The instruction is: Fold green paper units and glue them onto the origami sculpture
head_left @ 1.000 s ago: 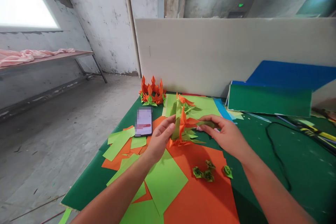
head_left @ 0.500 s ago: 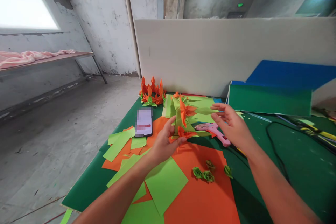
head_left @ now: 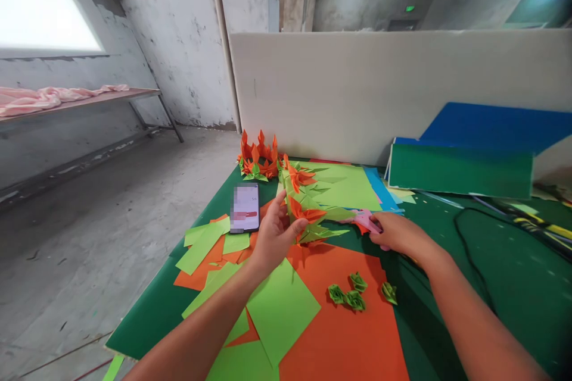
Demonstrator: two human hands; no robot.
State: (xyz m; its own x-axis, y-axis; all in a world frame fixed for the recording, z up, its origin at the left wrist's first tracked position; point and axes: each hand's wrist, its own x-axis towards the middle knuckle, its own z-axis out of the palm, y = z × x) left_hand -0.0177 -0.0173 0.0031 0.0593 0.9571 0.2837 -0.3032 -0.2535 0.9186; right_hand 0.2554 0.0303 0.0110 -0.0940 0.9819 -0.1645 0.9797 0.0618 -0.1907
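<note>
Green table (head_left: 513, 286): four folded green roses (head_left: 356, 300), nearer than either grip. Left grip (head_left: 276, 235): clasping orange-and-green paper piece (head_left: 307, 213), extending ahead and rightward. Right grip (head_left: 401, 237): fingers closed about pink glue gun (head_left: 364, 219). Beyond left grip: phone (head_left: 249, 202); farther, orange paper crown (head_left: 254, 153). Rearmost: pale panel (head_left: 339, 89).

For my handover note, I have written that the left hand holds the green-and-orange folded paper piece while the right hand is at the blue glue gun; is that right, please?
Not quite: the glue gun is pink, not blue, as the head view shows. The right hand is indeed at it, and the left hand does hold the green-and-orange folded paper piece.
</note>
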